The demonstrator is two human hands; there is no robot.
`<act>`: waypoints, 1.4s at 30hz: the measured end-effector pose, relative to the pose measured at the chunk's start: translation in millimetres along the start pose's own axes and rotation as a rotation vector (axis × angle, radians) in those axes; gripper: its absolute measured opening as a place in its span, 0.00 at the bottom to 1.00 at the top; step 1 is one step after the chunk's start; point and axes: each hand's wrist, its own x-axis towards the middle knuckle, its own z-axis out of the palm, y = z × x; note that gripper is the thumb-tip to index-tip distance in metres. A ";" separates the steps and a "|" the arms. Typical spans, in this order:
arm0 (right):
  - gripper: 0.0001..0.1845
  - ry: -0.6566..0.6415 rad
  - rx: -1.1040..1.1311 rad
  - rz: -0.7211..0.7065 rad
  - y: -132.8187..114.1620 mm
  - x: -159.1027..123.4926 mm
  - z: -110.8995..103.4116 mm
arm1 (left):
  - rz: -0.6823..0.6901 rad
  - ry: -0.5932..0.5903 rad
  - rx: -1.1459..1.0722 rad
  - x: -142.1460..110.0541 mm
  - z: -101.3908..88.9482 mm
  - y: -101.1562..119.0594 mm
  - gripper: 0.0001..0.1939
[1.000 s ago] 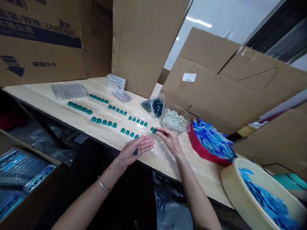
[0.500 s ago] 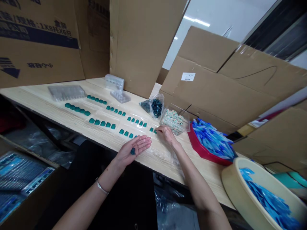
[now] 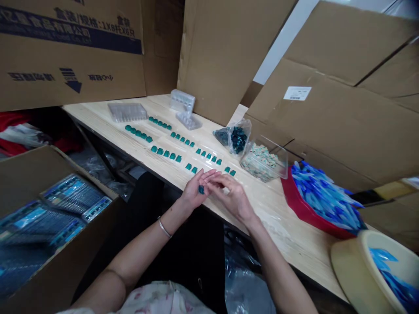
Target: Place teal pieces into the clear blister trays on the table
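My left hand [image 3: 192, 193] is palm up above the table's front edge, with a small dark teal faceted piece [image 3: 201, 189] held at the palm. The fingertips of my right hand [image 3: 235, 197] are bent together and meet the left hand's fingers; whatever they pinch is hidden. Short rows of teal pieces [image 3: 166, 154] lie in clear plastic trays on the table beyond both hands. Nearest the right hand is a pair of teal pieces [image 3: 230, 171]. Part of the front row is covered by my hands.
A bag of dark teal pieces [image 3: 238, 138] and a clear box of pale pieces [image 3: 262, 159] stand behind. To the right are a red basin [image 3: 296, 205] and a cream tub [image 3: 347, 257]. Clear cases [image 3: 127, 112] lie far left; an open carton [image 3: 94, 235] stands lower left.
My right hand has come back from the teal pieces near the clear box to my left palm. The view has turned left, showing more of the carton.
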 end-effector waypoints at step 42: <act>0.12 0.062 0.862 0.561 -16.7 -8.8 25.6 | 0.154 -0.082 0.224 -9.2 11.4 -3.5 0.25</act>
